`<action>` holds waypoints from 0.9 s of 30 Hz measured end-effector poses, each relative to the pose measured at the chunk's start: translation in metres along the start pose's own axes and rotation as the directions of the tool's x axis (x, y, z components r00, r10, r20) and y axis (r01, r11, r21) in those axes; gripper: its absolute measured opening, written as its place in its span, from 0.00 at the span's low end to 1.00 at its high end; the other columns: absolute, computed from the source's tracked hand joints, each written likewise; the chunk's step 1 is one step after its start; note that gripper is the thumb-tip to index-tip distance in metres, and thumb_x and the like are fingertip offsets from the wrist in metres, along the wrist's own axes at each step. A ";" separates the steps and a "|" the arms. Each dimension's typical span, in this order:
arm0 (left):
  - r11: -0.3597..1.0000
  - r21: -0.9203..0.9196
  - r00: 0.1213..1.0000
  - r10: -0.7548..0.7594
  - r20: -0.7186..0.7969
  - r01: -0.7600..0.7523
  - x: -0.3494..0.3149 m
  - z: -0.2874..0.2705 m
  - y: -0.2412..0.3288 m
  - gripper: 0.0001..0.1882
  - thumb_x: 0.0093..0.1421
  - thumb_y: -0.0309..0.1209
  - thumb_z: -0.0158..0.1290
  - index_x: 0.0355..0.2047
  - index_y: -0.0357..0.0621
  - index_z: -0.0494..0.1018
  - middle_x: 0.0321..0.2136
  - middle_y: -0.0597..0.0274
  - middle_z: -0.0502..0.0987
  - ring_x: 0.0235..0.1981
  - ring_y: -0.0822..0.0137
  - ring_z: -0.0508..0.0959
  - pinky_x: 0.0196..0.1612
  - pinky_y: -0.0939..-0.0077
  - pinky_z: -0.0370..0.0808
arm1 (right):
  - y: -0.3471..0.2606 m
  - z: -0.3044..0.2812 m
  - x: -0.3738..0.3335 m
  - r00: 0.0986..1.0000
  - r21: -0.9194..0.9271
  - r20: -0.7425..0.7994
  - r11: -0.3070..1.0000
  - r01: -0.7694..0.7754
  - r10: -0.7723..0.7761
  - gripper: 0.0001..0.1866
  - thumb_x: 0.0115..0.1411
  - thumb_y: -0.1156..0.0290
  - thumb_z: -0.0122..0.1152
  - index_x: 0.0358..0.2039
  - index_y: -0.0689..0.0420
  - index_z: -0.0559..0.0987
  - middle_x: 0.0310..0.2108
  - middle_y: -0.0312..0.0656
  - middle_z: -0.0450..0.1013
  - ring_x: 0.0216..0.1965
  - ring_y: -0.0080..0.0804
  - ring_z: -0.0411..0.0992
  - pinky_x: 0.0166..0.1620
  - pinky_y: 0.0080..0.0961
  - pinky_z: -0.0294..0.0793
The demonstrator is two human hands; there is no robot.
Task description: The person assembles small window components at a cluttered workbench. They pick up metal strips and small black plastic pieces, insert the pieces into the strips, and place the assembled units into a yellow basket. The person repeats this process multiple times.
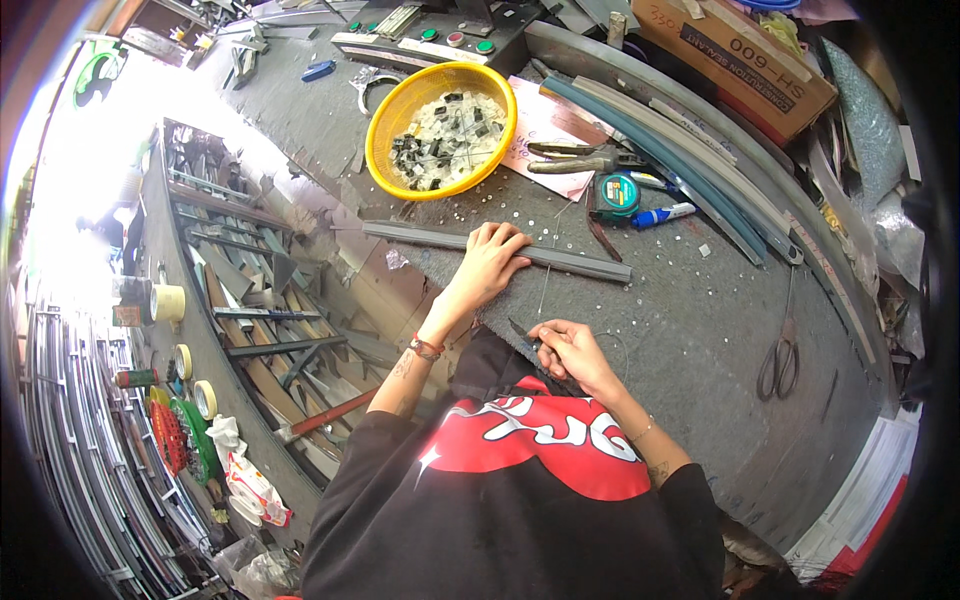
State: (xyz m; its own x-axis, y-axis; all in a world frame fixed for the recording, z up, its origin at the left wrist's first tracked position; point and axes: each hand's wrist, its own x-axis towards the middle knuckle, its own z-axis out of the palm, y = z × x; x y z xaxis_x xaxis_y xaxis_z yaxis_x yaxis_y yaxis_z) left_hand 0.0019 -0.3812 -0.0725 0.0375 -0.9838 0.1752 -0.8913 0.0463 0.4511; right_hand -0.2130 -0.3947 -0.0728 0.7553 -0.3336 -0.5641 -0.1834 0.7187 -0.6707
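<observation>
Long grey straight strip (577,262): smooth, dull sheen, metal or plastic, hard to tell. Round yellow basket (440,193): glossy plastic. Wide grey tabletop (690,335): matt, rough-looking. Brown rectangular box (745,65): matt cardboard. Pink rectangular sheet (538,128): paper. Black short-sleeved shirt (480,535): matt cloth.

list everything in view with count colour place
long strip: 1, grey, centre
basket: 1, yellow, top centre
small pieces: many, clear and black, in basket
tape measure: 1, teal and black, right of basket
marker: at least 1, blue and white, beside tape measure
strip bundle: 1, grey-blue, upper right
scissors: 1, dark, right side
cardboard box: 1, brown, top right
button panel: 1, dark, top
tape rolls: at least 3, pale yellow, left
metal lengths: many, silver, lower left
bench: 1, grey, centre
left hand: 1, bare, holding long strip
right hand: 1, bare, holding thin dark item
</observation>
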 end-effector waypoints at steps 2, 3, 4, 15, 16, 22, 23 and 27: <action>1.000 0.000 1.000 -0.004 0.016 0.004 0.000 0.001 0.000 0.15 0.56 0.35 0.53 0.43 0.45 0.71 0.42 0.60 0.70 0.48 0.56 0.65 0.53 0.60 0.59 | -0.001 0.003 0.003 0.999 0.026 0.021 0.999 0.031 -0.031 0.10 0.66 0.71 0.47 0.38 0.64 0.73 0.15 0.35 0.68 0.10 0.13 0.58 0.14 0.12 0.56; 1.000 -0.006 1.000 -0.004 0.014 0.005 0.000 0.001 0.000 0.15 0.56 0.35 0.53 0.43 0.45 0.71 0.42 0.60 0.70 0.48 0.56 0.65 0.52 0.61 0.59 | -0.002 0.005 0.005 0.999 0.040 0.025 0.999 0.019 -0.020 0.10 0.66 0.71 0.47 0.38 0.64 0.73 0.15 0.36 0.68 0.10 0.13 0.58 0.14 0.12 0.57; 1.000 -0.003 1.000 -0.007 0.019 0.007 -0.001 0.001 0.000 0.15 0.56 0.35 0.53 0.43 0.45 0.71 0.42 0.60 0.70 0.48 0.56 0.65 0.52 0.61 0.59 | -0.002 0.005 0.005 0.999 0.050 0.027 0.998 0.040 -0.042 0.10 0.66 0.71 0.47 0.38 0.64 0.73 0.15 0.36 0.68 0.10 0.13 0.58 0.14 0.12 0.57; 0.995 -0.091 0.999 -0.046 -0.012 0.044 -0.001 -0.009 0.012 0.15 0.54 0.34 0.55 0.42 0.47 0.72 0.44 0.58 0.69 0.51 0.55 0.65 0.56 0.58 0.58 | -0.001 0.008 0.004 0.994 0.028 -0.006 0.993 0.113 -0.113 0.10 0.65 0.70 0.48 0.39 0.63 0.74 0.15 0.35 0.68 0.10 0.13 0.58 0.15 0.11 0.57; 0.996 -0.077 0.998 0.041 -0.038 -0.044 -0.004 -0.013 0.016 0.15 0.54 0.34 0.55 0.42 0.47 0.72 0.43 0.58 0.70 0.51 0.55 0.66 0.56 0.58 0.59 | -0.001 0.008 0.003 0.990 0.021 0.006 0.989 0.144 -0.144 0.10 0.65 0.70 0.48 0.39 0.63 0.74 0.15 0.35 0.68 0.11 0.13 0.58 0.15 0.11 0.57; 0.956 -0.237 0.956 0.223 0.193 -0.175 -0.030 -0.028 0.037 0.11 0.54 0.32 0.55 0.37 0.45 0.73 0.37 0.60 0.73 0.44 0.58 0.72 0.55 0.62 0.63 | 0.003 0.008 0.004 0.987 0.000 -0.025 0.987 0.159 -0.159 0.11 0.65 0.70 0.49 0.39 0.64 0.74 0.16 0.35 0.69 0.12 0.13 0.60 0.15 0.12 0.57; 0.956 -0.230 0.955 0.228 0.192 -0.182 -0.031 -0.028 0.039 0.10 0.53 0.32 0.55 0.36 0.45 0.73 0.35 0.61 0.73 0.43 0.58 0.72 0.53 0.63 0.64 | 0.003 0.008 0.005 0.985 -0.010 -0.037 0.986 0.166 -0.166 0.11 0.65 0.70 0.49 0.40 0.64 0.74 0.16 0.35 0.69 0.12 0.14 0.60 0.15 0.12 0.57; 0.956 -0.222 0.963 0.228 0.144 -0.193 -0.029 -0.027 0.046 0.06 0.53 0.29 0.54 0.31 0.43 0.71 0.31 0.61 0.72 0.38 0.58 0.72 0.46 0.66 0.66 | -0.004 0.016 0.001 0.986 -0.044 -0.133 0.994 0.099 -0.104 0.12 0.64 0.70 0.50 0.43 0.64 0.74 0.20 0.36 0.70 0.11 0.15 0.61 0.14 0.14 0.57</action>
State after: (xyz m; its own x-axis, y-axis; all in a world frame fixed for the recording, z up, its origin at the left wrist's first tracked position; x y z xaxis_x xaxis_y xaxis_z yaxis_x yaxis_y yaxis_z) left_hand -0.0281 -0.3455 -0.0327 -0.2319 -0.9618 0.1454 -0.7585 0.2724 0.5920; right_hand -0.2016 -0.3879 -0.0630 0.6801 -0.4843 -0.5504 -0.1357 0.6546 -0.7437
